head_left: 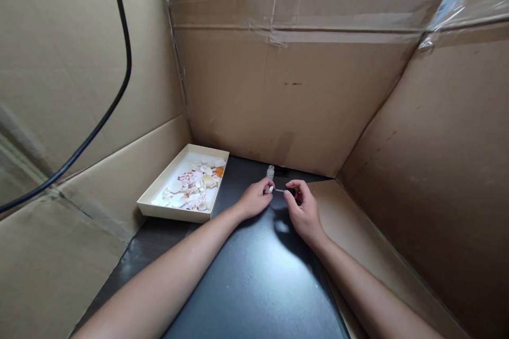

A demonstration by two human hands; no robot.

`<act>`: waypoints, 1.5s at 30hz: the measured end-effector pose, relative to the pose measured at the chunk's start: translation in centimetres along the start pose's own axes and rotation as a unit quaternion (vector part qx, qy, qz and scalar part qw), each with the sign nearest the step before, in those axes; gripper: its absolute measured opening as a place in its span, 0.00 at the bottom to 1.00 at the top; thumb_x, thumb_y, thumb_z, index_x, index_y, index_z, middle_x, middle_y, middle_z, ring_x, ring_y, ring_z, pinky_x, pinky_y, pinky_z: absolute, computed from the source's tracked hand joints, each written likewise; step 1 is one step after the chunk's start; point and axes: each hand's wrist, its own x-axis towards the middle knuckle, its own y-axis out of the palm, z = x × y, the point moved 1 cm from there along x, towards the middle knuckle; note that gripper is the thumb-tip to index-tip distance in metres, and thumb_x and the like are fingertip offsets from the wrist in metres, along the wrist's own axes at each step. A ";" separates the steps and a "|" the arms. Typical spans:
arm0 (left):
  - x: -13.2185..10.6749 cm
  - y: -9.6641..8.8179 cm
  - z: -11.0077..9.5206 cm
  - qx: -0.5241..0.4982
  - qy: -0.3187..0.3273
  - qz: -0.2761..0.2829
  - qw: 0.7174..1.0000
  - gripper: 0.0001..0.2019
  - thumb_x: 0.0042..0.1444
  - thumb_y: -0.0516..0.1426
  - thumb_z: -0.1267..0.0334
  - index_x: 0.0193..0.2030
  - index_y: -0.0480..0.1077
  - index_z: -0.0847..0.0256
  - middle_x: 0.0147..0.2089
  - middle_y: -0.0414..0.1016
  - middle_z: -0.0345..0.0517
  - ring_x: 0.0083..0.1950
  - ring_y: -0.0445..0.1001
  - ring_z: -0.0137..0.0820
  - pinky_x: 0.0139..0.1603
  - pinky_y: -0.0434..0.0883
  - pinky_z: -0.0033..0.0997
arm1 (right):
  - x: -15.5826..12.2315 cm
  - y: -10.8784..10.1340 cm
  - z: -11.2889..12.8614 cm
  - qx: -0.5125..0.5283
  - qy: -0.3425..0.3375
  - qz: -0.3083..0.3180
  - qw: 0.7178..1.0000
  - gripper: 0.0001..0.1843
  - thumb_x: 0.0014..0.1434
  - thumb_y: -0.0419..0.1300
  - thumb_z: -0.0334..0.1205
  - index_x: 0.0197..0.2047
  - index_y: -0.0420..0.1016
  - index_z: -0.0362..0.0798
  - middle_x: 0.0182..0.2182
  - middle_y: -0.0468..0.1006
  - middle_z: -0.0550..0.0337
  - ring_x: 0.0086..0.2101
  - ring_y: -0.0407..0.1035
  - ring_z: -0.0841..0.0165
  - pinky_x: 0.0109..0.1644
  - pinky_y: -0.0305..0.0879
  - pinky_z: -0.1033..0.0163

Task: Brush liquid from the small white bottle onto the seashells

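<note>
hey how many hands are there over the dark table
2: the left hand, near the small bottle, holding a white piece, and the right hand, apart from it, holding a thin stick.

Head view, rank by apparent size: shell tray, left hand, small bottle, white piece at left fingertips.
Largest to smallest:
1. Shell tray
2. Left hand
3. Small bottle, visible part
4. White piece, partly covered by fingers, so full size unsure

I saw a dark table bearing a cream tray, far left, and a small bottle toward its far edge.
</note>
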 end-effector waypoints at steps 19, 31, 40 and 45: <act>-0.2 0.0 -0.2 -0.013 0.007 0.002 1.000 0.05 0.55 0.51 0.66 0.39 0.64 0.61 0.28 0.62 0.35 0.29 0.59 0.25 0.32 0.59 0.24 | 0.1 0.1 0.0 -0.019 -0.029 0.019 0.999 0.09 0.60 0.55 0.43 0.40 0.71 0.49 0.30 0.69 0.61 0.27 0.60 0.70 0.32 0.59 0.65; -0.1 -0.1 -0.2 0.008 0.018 -0.006 1.000 0.07 0.55 0.51 0.67 0.40 0.66 0.61 0.32 0.67 0.38 0.32 0.63 0.27 0.34 0.61 0.24 | 0.1 0.0 0.0 -0.062 -0.011 0.016 0.998 0.06 0.59 0.56 0.41 0.36 0.72 0.48 0.28 0.69 0.62 0.26 0.60 0.71 0.31 0.57 0.65; -0.2 -0.1 -0.4 0.022 0.009 -0.002 1.000 0.09 0.56 0.51 0.67 0.43 0.67 0.62 0.29 0.67 0.37 0.29 0.63 0.26 0.31 0.59 0.25 | 0.2 0.0 0.0 -0.068 -0.027 -0.006 0.997 0.06 0.58 0.56 0.41 0.36 0.72 0.48 0.29 0.68 0.61 0.26 0.60 0.70 0.31 0.59 0.65; -0.1 -0.1 -0.2 0.010 0.009 -0.005 1.000 0.09 0.56 0.51 0.66 0.43 0.66 0.61 0.31 0.68 0.38 0.31 0.64 0.26 0.33 0.60 0.24 | 0.1 0.2 0.0 -0.024 -0.021 0.024 0.999 0.08 0.60 0.56 0.43 0.39 0.71 0.48 0.28 0.69 0.62 0.25 0.60 0.71 0.30 0.58 0.65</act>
